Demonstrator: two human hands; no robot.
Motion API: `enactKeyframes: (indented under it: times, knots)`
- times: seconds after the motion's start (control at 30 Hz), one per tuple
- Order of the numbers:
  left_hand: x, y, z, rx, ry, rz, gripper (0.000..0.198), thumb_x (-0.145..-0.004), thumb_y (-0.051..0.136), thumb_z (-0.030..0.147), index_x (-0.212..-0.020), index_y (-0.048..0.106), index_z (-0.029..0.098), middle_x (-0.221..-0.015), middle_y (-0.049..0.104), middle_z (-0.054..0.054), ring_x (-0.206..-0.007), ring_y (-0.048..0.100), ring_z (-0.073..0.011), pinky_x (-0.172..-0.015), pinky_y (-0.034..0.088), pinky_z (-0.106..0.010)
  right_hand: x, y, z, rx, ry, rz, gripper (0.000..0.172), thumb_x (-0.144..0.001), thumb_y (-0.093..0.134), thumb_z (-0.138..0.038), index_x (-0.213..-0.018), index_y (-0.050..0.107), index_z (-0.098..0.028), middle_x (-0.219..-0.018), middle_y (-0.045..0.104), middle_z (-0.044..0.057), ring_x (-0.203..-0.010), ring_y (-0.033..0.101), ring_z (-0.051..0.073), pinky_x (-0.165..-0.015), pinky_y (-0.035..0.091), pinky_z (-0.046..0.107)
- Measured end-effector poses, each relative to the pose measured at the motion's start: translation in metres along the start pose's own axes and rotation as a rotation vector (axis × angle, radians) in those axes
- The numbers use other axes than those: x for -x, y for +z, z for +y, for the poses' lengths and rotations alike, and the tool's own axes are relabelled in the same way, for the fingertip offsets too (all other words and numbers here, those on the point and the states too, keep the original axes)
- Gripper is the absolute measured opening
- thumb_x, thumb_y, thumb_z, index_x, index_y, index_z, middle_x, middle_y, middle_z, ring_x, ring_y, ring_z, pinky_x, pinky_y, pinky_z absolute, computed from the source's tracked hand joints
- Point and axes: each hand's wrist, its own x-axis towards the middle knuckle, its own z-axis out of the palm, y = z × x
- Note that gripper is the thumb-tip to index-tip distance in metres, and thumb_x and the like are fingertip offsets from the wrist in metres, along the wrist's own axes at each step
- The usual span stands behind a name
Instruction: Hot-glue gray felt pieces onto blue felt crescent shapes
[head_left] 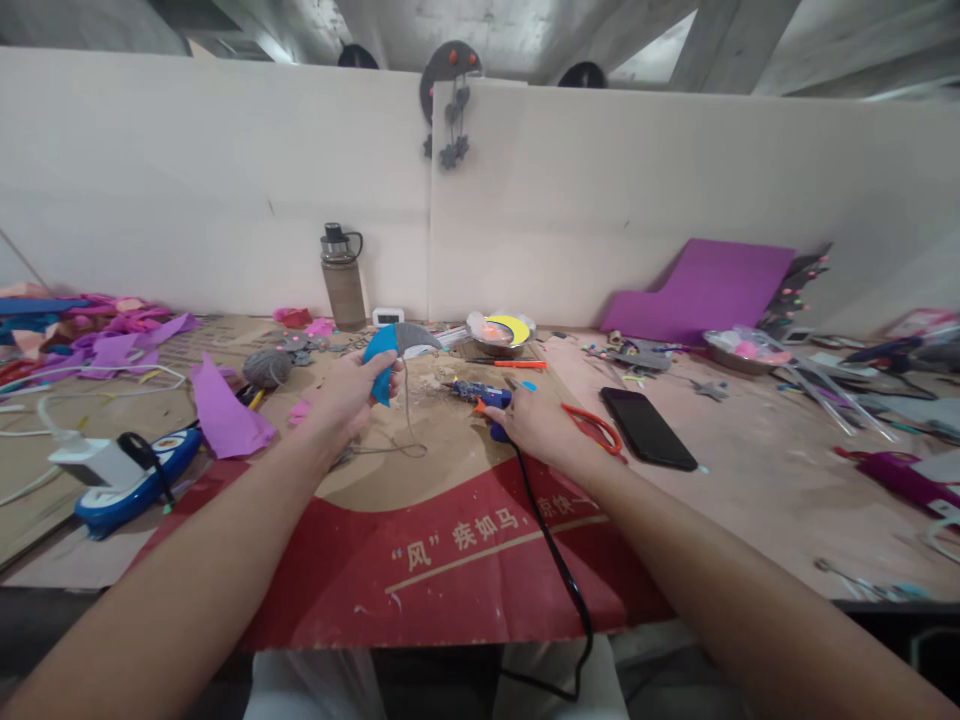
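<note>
Pinched in my left hand point(356, 397) is a curved piece of blue and grey felt point(385, 342), its grey tip pointing right. A strand of grey yarn point(409, 405) hangs from it and trails onto the cardboard. My right hand point(536, 422) is wrapped round a blue hot glue gun point(480, 392) with an orange trigger, its nozzle directed left toward the felt but apart from it. From the glue gun's handle a black cord point(551, 540) runs down over the table edge. Orange-handled scissors point(596, 430) lie just right of my right hand.
Red and brown cardboard point(450, 590) covers the work area. A black phone point(648, 428) lies at right, and a power strip point(142, 480) with a white charger at left. Behind stand a bottle point(343, 285) and a bowl point(501, 347) with a yellow crescent. Felt scraps point(112, 340) pile at left.
</note>
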Motion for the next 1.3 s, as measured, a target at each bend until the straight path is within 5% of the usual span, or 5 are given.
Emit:
enactKeyframes:
  times: [0.2,0.47,0.87,1.13,1.3]
  knots:
    - [-0.002,0.002,-0.003,0.032,0.039,0.031,0.006,-0.071,0.062,0.011,-0.068,0.058,0.010,-0.059,0.057,-0.002,-0.044,0.047,-0.0056,-0.041,0.035,-0.017,-0.015,0.014,-0.002,-0.196,0.163,-0.110,0.029,-0.076,0.061,-0.038,-0.088,0.066,-0.012,-0.087,0.069,0.017,-0.083,0.065,0.027,-0.066,0.045,0.031]
    - [-0.008,-0.005,-0.005,0.091,-0.001,0.011,0.007,-0.070,0.061,0.008,-0.066,0.056,0.011,-0.059,0.055,-0.002,-0.046,0.046,-0.0056,-0.042,0.034,-0.017,-0.015,0.013,0.003,-0.577,0.273,-0.161,0.012,-0.073,0.058,-0.029,-0.069,0.057,-0.018,-0.049,0.050,-0.002,-0.041,0.046,0.011,-0.040,0.036,0.024]
    - [-0.007,-0.003,-0.006,0.006,-0.024,0.095,0.009,-0.071,0.060,0.008,-0.064,0.057,0.011,-0.057,0.055,-0.001,-0.042,0.045,-0.0060,-0.039,0.034,-0.018,-0.009,-0.021,-0.021,-1.284,0.033,0.180,0.018,-0.074,0.054,-0.018,-0.090,0.044,-0.021,-0.085,0.060,0.001,-0.058,0.057,0.009,-0.049,0.049,0.022]
    - [-0.009,-0.008,-0.011,-0.038,-0.047,0.121,0.011,-0.069,0.065,0.014,-0.063,0.056,0.012,-0.058,0.056,0.000,-0.040,0.047,-0.0062,-0.038,0.037,-0.018,0.014,-0.023,-0.047,-1.065,-0.290,0.293,0.022,-0.085,0.049,-0.028,-0.104,0.041,-0.022,-0.081,0.058,0.001,-0.056,0.053,0.011,-0.054,0.047,0.028]
    - [-0.004,-0.001,-0.013,-0.045,-0.059,0.115,0.011,-0.072,0.060,0.011,-0.062,0.056,0.013,-0.054,0.054,0.001,-0.039,0.046,-0.0064,-0.038,0.036,-0.018,0.030,-0.013,-0.046,-0.787,-0.382,0.321,0.030,-0.087,0.046,-0.030,-0.116,0.044,-0.020,-0.099,0.060,0.009,-0.084,0.058,0.020,-0.074,0.048,0.036]
